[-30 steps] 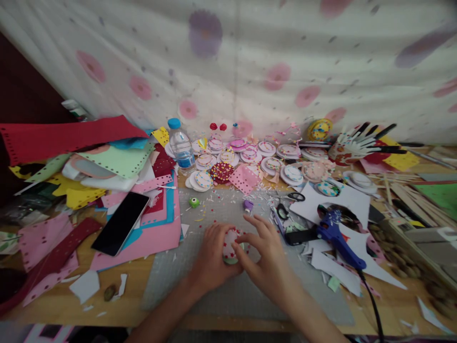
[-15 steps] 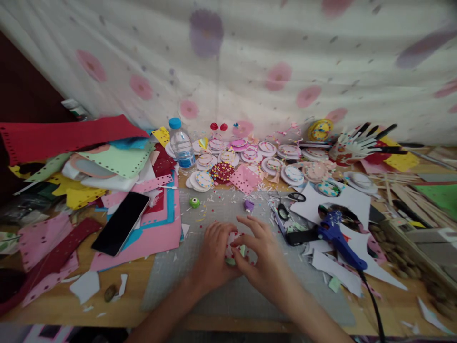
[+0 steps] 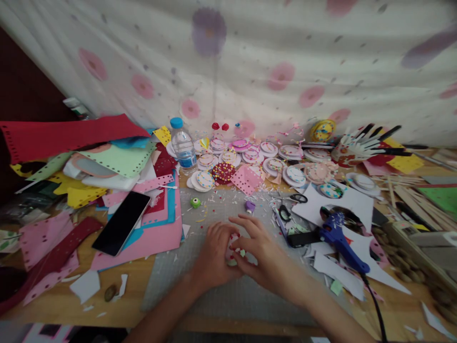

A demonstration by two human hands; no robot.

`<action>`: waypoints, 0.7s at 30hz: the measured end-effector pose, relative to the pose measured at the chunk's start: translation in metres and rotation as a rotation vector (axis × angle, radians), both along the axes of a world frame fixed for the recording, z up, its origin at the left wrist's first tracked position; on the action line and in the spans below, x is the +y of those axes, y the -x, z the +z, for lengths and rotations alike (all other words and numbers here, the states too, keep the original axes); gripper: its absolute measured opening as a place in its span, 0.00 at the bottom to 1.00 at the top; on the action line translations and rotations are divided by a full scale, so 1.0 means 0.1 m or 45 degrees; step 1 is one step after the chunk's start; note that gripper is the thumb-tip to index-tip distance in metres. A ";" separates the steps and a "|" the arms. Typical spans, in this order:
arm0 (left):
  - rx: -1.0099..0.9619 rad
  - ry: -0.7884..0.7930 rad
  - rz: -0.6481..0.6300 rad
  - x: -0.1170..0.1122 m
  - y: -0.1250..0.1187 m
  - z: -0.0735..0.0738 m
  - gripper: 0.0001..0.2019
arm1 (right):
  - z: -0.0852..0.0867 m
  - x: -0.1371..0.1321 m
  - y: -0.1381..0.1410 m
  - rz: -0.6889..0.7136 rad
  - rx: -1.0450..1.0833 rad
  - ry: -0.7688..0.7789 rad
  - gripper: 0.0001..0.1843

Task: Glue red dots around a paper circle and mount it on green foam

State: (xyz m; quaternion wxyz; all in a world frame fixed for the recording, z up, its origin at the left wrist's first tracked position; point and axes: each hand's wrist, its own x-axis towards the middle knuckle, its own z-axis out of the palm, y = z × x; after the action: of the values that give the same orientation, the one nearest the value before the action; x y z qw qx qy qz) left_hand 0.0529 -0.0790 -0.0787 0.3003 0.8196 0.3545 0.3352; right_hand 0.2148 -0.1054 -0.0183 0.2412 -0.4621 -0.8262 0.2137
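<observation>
Both hands pinch a small round paper disc over the grey mat near the bench's front edge.

The left hand (image 3: 213,255) cups the disc (image 3: 233,248) from the left with curled fingers, and the right hand (image 3: 262,255) grips its right rim between thumb and forefinger, other fingers spread. The disc is round, with no long axis; it is tilted up on edge, though which way it faces I cannot tell. It looks like thin white card with red dots and a pale green underlayer. The cutting mat (image 3: 214,290) is grey and gridded, strewn with confetti. A blue glue gun (image 3: 339,238) lies to the right, a black phone (image 3: 121,222) to the left. Against the earlier frames, the hands have closed tighter, hiding more of the disc.
</observation>
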 end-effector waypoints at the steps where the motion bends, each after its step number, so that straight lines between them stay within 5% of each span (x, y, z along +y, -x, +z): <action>1: -0.011 0.003 0.000 0.00 0.00 0.00 0.23 | 0.02 0.02 -0.01 0.025 -0.016 -0.001 0.06; 11: -0.060 -0.003 0.003 0.01 -0.01 -0.02 0.21 | 0.09 0.12 -0.10 0.227 -0.062 -0.028 0.09; 21: -0.031 -0.020 -0.001 0.01 0.00 -0.03 0.21 | 0.10 0.13 -0.12 0.244 -0.142 -0.050 0.09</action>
State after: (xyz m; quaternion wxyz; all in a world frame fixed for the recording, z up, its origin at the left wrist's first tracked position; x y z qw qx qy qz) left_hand 0.0529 -0.0775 -0.0817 0.2984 0.8180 0.3478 0.3476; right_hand 0.2270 -0.0925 -0.0083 0.1822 -0.3874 -0.8828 0.1935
